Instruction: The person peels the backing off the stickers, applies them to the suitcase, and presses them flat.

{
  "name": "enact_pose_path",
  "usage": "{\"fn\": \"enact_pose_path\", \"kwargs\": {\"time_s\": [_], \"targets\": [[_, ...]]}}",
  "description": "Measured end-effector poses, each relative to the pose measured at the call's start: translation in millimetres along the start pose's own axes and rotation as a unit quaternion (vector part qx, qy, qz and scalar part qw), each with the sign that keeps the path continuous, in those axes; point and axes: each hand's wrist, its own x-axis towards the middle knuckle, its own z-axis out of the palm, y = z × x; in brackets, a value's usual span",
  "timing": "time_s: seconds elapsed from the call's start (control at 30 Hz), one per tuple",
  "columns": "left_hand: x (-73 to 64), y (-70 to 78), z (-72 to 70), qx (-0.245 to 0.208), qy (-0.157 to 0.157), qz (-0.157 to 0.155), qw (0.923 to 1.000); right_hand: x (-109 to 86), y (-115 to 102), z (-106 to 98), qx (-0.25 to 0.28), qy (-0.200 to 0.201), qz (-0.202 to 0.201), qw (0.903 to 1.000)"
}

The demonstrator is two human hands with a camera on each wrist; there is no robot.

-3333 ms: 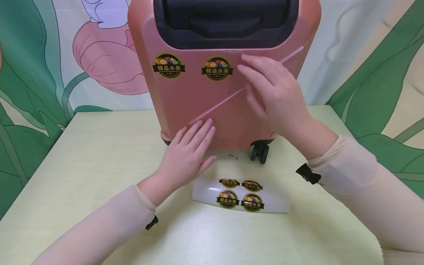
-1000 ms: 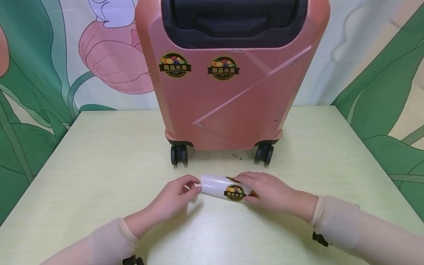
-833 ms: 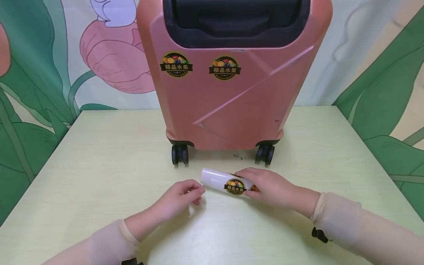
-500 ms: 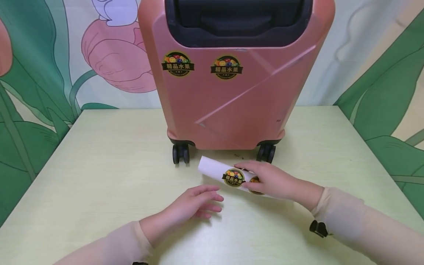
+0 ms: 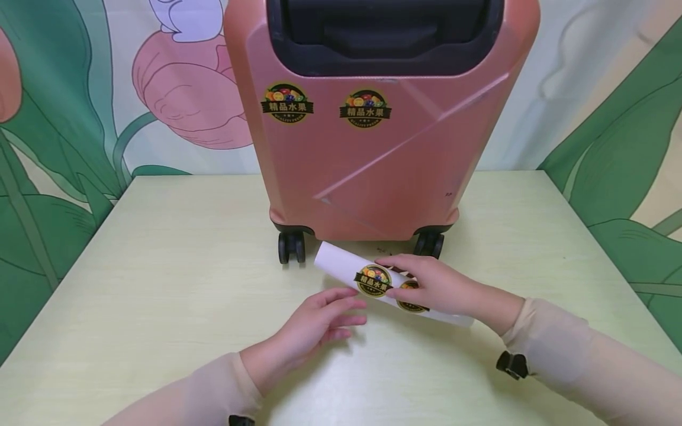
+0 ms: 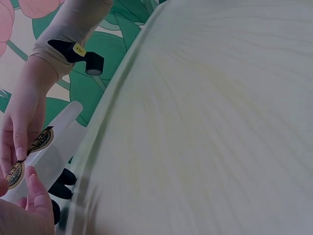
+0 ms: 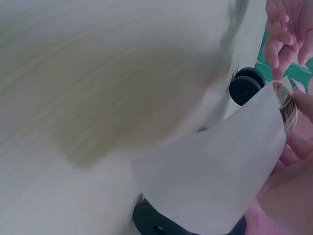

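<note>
A: What is occupying the centre?

B: A sticker sheet [image 5: 341,266], curling into a loose white tube, is slanting across the middle of the table [image 5: 160,284], between the left and right edges. One end is pointing toward the far edge; whether the lower end is touching the tabletop cannot be told.

A: How is it likely to be handling?

B: Probably it is behaving as light, thin and springy, with a glossy, slippery face; hard squeezing would be risking creases. The bare white ends are offering the better hold, clear of the printed stickers [image 5: 373,280].

A: Where is it lying relative to the grip?

B: The right hand [image 5: 439,285] is pinching it near mid-length, both ends extending past the fingers. The left hand [image 5: 317,322] is holding nothing, its fingers parting loosely just beside the tube's near side; contact cannot be told.

A: And farther out?

B: A suitcase [image 5: 383,160] is standing on wheels [image 5: 291,247] toward the table's far edge, bearing two matching labels [image 5: 288,107].
</note>
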Motion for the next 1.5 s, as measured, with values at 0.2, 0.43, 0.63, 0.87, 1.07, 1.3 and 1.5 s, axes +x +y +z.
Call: {"fn": "enact_pose_path", "kwargs": {"time_s": [0.2,0.43,0.63,0.87,1.07,1.3,1.5], "targets": [[6.6,-0.4,6.0,-0.014,0.022,0.01,0.9996,1.4,0,0,0.03,-0.005,0.004,0.9995],[8.6,1.9,10.6,-0.026,0.038,0.026,0.9986,2.9,1,-1,0.062,-0.005,0.007,0.9981],[9.5,2.2,11.9,-0.038,0.052,0.044,0.997,1.3,-1,-1,0.058,0.008,0.015,0.9981],[10.7,3.6,14.2,-0.048,0.075,0.061,0.9941,-1.0,-16,7,0.014,0.129,-0.021,0.9913],[10.6,4.4,18.4,-0.06,0.105,0.075,0.9898,1.7,-25,19,0.016,0.213,-0.108,0.9709],[10.9,5.9,24.4,-0.063,0.121,0.089,0.9866,2.6,-29,25,0.024,0.239,-0.1,0.9656],[11.6,6.0,26.8,-0.059,0.126,0.095,0.9858,3.9,-28,26,0.035,0.245,-0.101,0.9636]]}}
